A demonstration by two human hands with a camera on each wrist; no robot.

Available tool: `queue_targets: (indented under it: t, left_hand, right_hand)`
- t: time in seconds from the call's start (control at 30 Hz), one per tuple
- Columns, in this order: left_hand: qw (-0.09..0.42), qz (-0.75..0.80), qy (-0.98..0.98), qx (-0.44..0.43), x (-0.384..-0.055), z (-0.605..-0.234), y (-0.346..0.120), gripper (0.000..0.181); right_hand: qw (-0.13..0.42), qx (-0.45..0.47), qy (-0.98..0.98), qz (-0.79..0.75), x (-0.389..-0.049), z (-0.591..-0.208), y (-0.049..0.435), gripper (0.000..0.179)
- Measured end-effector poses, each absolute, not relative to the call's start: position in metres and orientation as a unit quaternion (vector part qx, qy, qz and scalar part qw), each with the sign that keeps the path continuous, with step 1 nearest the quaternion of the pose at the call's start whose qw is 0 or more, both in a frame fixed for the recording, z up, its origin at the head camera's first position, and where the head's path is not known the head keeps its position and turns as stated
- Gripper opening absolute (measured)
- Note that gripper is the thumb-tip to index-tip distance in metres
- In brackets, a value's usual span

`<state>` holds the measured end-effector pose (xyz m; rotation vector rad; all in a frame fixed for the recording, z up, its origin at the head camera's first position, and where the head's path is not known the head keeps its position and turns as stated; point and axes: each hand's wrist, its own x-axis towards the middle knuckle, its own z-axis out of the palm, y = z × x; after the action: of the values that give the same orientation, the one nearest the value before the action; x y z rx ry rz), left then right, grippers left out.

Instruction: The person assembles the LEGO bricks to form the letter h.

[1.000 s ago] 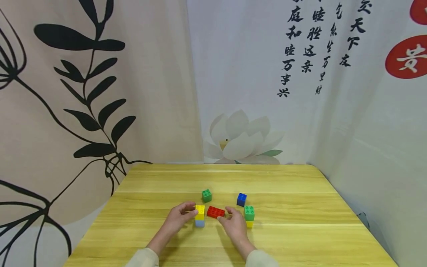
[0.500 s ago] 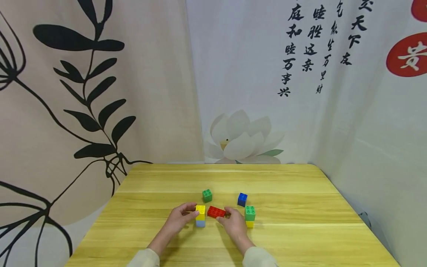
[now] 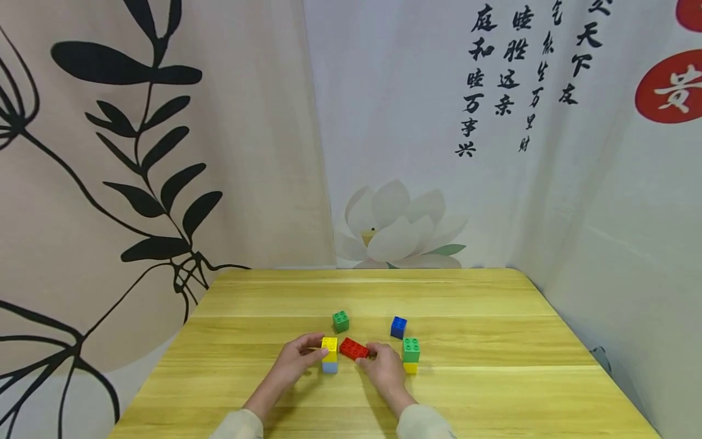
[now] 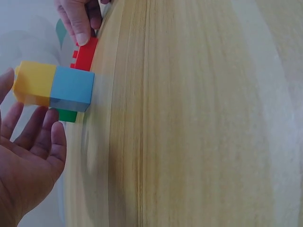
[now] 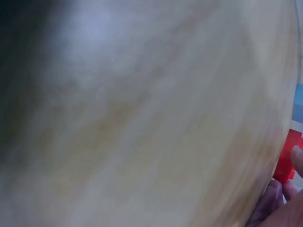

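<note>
My left hand [image 3: 296, 358] grips a two-brick stack, its thumb and fingers at the upper yellow brick [image 3: 329, 345]. Under that is a light blue brick [image 3: 329, 367], seen side-on in the left wrist view [image 4: 71, 87]. Just right of the stack lies a red brick [image 3: 353, 348], set at a slant. My right hand [image 3: 385, 369] pinches the red brick's right end between thumb and fingers. In the right wrist view only part of the red brick [image 5: 288, 156] shows at the edge, with fingertips against it.
Behind the red brick sits a green brick [image 3: 340, 321]. A dark blue brick [image 3: 398, 327] lies farther right. Beside my right hand stands a green brick [image 3: 411, 349] on a yellow brick [image 3: 411, 367]. All are on a wooden table [image 3: 493, 396] backed by a printed curtain [image 3: 263, 152].
The red brick has shifted a little left and turned slightly, closer to the yellow brick, with my right hand following. My left hand and its stack have stayed about still.
</note>
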<state>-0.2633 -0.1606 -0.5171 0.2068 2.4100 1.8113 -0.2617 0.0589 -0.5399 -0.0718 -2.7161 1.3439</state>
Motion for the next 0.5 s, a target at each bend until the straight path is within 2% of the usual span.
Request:
queue_targets:
  t: [0.27,0.5]
  left_hand:
    - [0.067,0.605,0.789,0.083,-0.2646,-0.5184,-0.1629,0.056]
    - [0.075,0.593,0.798,0.081,-0.2679,-0.5219,-0.1633,0.051]
  right_hand:
    - [0.055,-0.023,-0.895,0.442,-0.2611,-0.54,0.0593,0.032]
    - [0.046,-0.026,-0.883,0.466,-0.2588,-0.5386,0.06,0.033]
